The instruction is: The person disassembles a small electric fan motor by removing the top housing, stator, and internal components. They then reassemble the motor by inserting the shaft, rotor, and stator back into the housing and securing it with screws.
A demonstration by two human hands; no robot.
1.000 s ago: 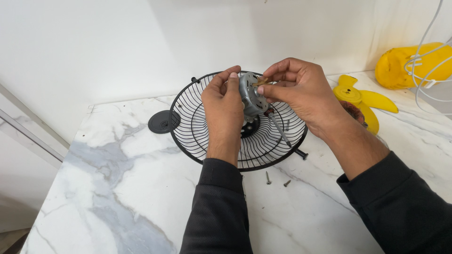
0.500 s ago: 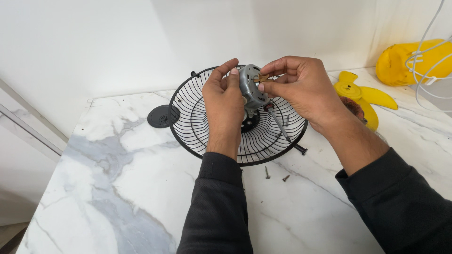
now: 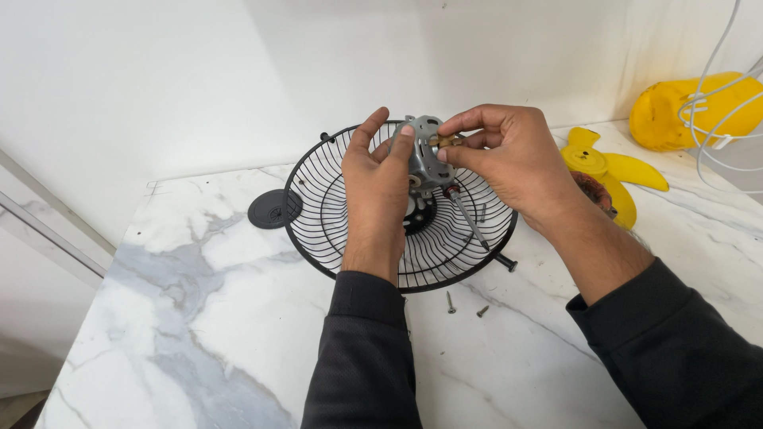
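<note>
**Grey fan motor held between both hands above the wire guard**

The left hand [image 3: 380, 187] grips a small grey metal motor housing [image 3: 427, 155] from the 9 o'clock side, fingers curled around its rim. The right hand [image 3: 509, 163] closes from 3 o'clock, thumb and forefinger pinched on a short brass-coloured part [image 3: 447, 141] at the motor's top edge. A thin steel shaft [image 3: 469, 220] slants down from the motor toward 5 o'clock.

Beneath sits a round black wire fan guard [image 3: 322, 214] on the white marble table [image 3: 199, 318]. A black round cap [image 3: 274, 209] lies just beside the guard at 9 o'clock. Two loose screws [image 3: 451, 302] rest near the guard's 6 o'clock rim. A yellow fan blade [image 3: 616, 171] lies at 3 o'clock, and a yellow housing [image 3: 691, 111] with white cable [image 3: 711, 103] sits at 2 o'clock against the wall.

The table's near-left stretch lies open; its left edge drops away at 8 o'clock.
</note>
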